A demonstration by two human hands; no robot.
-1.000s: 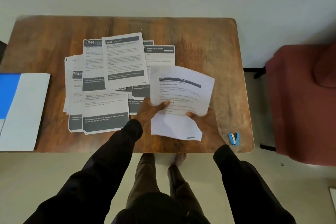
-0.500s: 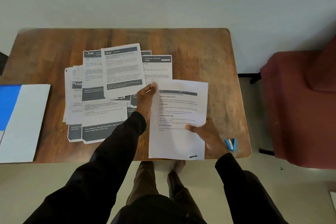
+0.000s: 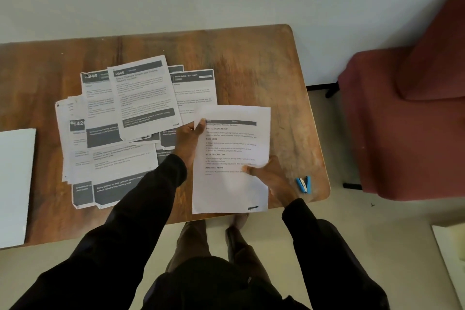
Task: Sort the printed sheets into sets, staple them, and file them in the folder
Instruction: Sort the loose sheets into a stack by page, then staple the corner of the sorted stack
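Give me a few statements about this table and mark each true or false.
1. The left hand and the right hand hold the same sheet. True.
2. The stapler lies left of the pile of sheets. False: it lies near the right edge of the table, right of the right hand.
3. The right hand grips the stapler. False: it holds the sheet's right edge, and the stapler lies on the table.
4. The folder lies at the table's left end. True.

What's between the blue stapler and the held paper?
Head view: the right hand, holding the white printed sheet, lies before the small blue stapler.
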